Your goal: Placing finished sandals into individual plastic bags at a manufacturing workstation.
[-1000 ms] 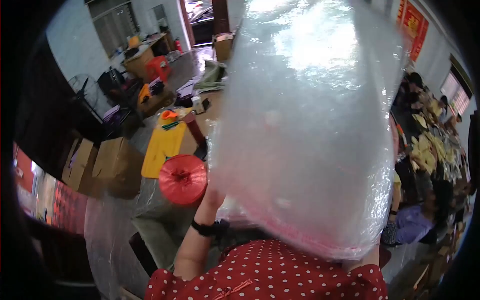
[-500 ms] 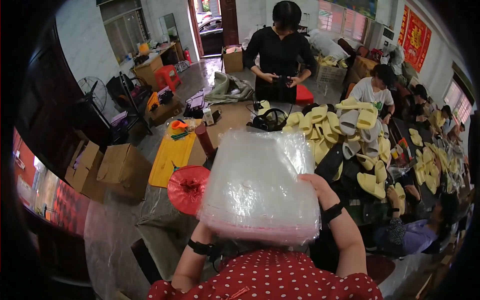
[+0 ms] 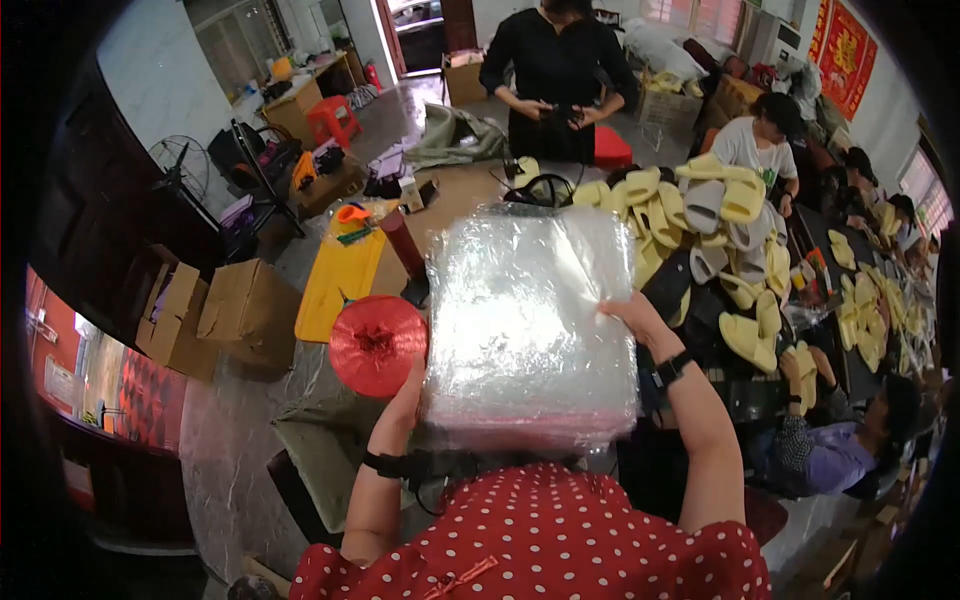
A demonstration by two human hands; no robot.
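Stack of clear plastic bags (image 3: pixel 530 320) held upright between both hands, left hand (image 3: pixel 408 395) gripping its near-left lower edge, right hand (image 3: pixel 632 318) closed on the right edge, long axis near-to-far, red twine spool (image 3: pixel 377 344) just left.

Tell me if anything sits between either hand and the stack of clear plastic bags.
Nothing visible does. The left hand grips the lower left edge of the stack of clear plastic bags, and the right hand holds its right edge. The red twine spool lies just left of the left hand, not between.
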